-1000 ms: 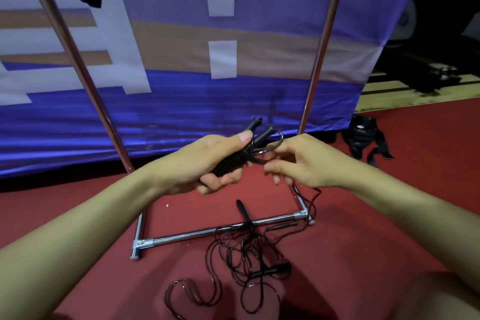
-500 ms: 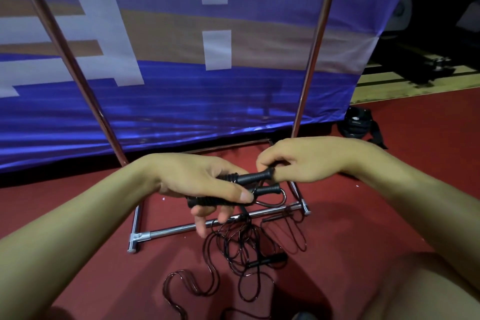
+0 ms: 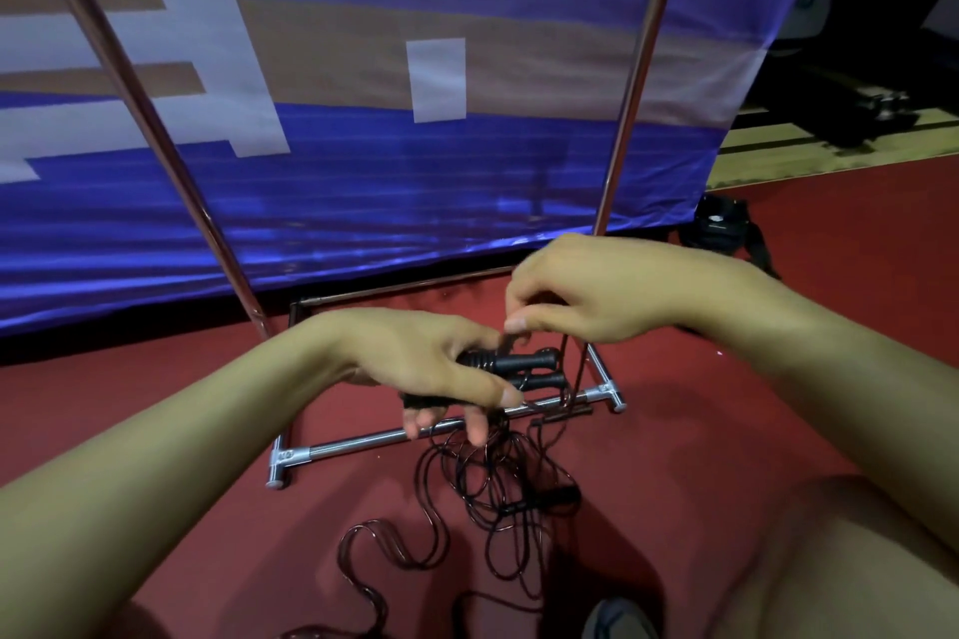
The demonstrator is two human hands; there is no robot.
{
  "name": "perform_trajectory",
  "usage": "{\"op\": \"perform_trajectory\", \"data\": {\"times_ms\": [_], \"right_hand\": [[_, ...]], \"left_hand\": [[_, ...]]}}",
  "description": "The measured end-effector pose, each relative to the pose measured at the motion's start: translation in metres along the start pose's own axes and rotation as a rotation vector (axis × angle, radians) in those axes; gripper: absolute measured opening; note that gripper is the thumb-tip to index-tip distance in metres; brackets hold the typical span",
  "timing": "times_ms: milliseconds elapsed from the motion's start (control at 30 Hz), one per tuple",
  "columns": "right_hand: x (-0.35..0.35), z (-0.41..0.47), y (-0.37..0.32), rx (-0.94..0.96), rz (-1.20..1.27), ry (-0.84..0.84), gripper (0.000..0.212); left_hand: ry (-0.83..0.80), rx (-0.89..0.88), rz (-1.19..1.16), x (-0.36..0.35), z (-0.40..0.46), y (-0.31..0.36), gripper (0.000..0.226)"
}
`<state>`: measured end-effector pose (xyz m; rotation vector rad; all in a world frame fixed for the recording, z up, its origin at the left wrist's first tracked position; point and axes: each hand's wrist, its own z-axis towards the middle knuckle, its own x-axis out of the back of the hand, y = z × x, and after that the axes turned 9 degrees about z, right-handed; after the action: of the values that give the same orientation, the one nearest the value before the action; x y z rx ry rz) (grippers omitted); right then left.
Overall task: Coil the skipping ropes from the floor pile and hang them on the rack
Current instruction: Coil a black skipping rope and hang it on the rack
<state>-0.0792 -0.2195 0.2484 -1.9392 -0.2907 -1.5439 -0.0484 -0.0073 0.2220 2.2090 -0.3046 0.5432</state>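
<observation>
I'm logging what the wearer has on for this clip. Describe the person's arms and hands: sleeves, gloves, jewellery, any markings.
Both forearms are bare as far as the frame shows them, with no sleeve edge in view. The left hand and right hand wear no gloves. No watch, bracelet or ring shows on either wrist or on the visible fingers, and no tape, cables or markings can be seen. Fingernails look short and unpainted.

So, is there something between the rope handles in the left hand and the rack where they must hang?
Nothing visible blocks the way. The left hand holds both rope handles in front of the rack's base bar, between its two upright poles. The cord trails into the floor pile, so it may drag or snag when lifted.
</observation>
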Motion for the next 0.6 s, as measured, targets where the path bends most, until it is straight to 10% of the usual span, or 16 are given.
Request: {"op": "perform_trajectory", "data": {"times_ms": [133, 600], "right_hand": [[0.009, 0.001, -0.013, -0.048, -0.275, 0.195, 0.029], [-0.013, -0.01, 0.005, 0.144, 0.142, 0.388, 0.037]], "left_hand": [[0.184, 0.002, -0.085, 0.001, 0.006, -0.008, 0.04], [0.311, -0.155, -0.685, 0.015, 0.003, -0.024, 0.049]]}}
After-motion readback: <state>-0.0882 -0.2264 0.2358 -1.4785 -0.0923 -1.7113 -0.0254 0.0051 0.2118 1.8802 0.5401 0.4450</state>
